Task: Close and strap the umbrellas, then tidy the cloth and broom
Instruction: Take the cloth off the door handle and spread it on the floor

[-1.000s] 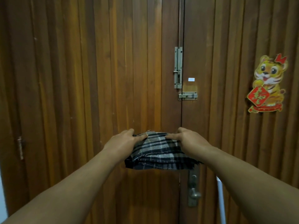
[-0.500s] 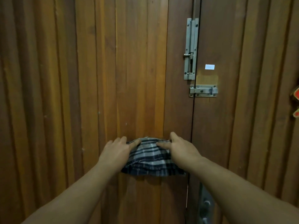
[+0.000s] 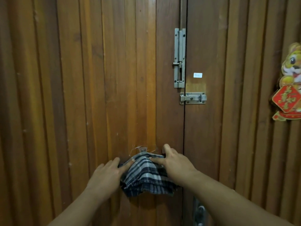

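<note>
A folded dark-and-white checked cloth (image 3: 145, 176) hangs flat against the left wooden door leaf (image 3: 97, 95), just under a small clear hook (image 3: 143, 150). My left hand (image 3: 108, 174) rests on the cloth's left edge with its fingers spread along the fabric. My right hand (image 3: 173, 163) presses on the cloth's upper right part, its thumb raised against the door. No umbrella or broom is in view.
The double wooden door fills the view. A tall metal bolt (image 3: 179, 57) and a small sliding latch (image 3: 193, 98) sit by the seam. A tiger sticker (image 3: 289, 82) is at the right edge. The door handle (image 3: 199, 212) is low beside my right forearm.
The view has drawn closer to the door. The cloth's top has bunched up toward the hook, and both hands have moved slightly inward on it.
</note>
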